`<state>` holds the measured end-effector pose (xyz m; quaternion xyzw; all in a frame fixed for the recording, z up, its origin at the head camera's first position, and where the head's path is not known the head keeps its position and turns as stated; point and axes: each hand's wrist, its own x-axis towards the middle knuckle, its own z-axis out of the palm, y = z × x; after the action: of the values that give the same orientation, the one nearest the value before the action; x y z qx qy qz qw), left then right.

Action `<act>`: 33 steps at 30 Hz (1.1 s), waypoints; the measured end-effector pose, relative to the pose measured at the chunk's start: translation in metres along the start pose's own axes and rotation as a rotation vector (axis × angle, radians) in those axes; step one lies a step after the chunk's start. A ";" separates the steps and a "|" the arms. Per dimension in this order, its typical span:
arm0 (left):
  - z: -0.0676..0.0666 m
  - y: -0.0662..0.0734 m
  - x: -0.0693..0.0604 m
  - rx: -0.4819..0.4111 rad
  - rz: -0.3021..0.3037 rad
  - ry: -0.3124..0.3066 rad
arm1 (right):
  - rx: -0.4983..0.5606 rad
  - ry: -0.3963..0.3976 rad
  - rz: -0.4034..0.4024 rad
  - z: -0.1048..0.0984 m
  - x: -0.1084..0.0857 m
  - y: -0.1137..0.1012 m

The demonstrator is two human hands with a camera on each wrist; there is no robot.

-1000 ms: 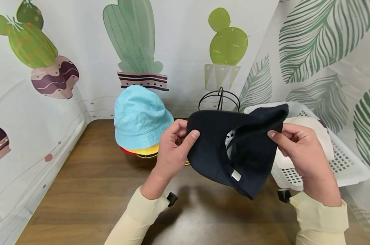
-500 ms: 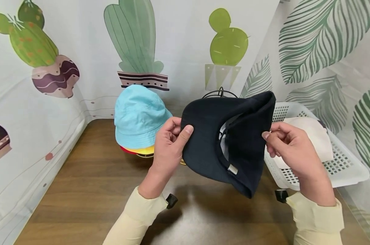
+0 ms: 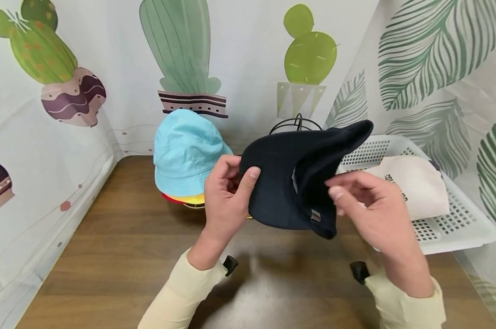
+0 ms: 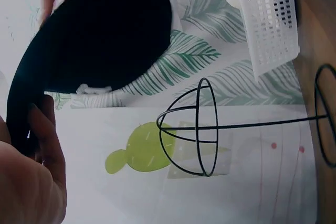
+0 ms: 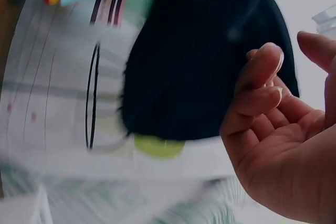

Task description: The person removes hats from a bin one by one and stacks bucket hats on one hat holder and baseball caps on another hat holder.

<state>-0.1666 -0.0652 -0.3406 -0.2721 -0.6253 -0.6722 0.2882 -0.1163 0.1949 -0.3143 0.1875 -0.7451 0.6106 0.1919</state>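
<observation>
A black cap (image 3: 274, 183) is held up over the table, its underside and inner band facing the head camera. My left hand (image 3: 227, 196) pinches the cap's brim, thumb on the near face. By the crown's open edge is my right hand (image 3: 371, 210); in the right wrist view its thumb stands apart from its loosely bent fingers (image 5: 260, 100), nothing gripped between them. Whether those fingers touch the cap cannot be told. Behind the cap stands a black wire hat stand (image 4: 207, 129), with a domed top on a thin stem.
At the left, a light blue bucket hat (image 3: 188, 151) sits over yellow and red ones. A white perforated basket (image 3: 466, 228) on the right holds a cream cap (image 3: 420, 183) with dark lettering. Printed cloth hangs behind the wooden table (image 3: 108, 256).
My right hand has let go of the crown's back edge and moved left and slightly down. The crown has folded inward; the cap shifted a little left. My left hand keeps its pinch.
</observation>
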 end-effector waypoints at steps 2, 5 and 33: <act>0.002 0.002 0.000 0.034 0.052 0.001 | -0.028 -0.022 0.012 0.013 0.000 -0.006; 0.004 0.004 -0.002 0.064 0.097 0.008 | -0.072 -0.027 0.033 0.030 0.004 -0.011; -0.018 0.015 0.010 0.150 0.151 0.108 | -0.215 0.146 0.075 0.008 0.014 -0.001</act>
<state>-0.1631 -0.0844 -0.3242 -0.2595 -0.6349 -0.6138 0.3910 -0.1281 0.1860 -0.3073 0.0930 -0.7969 0.5458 0.2419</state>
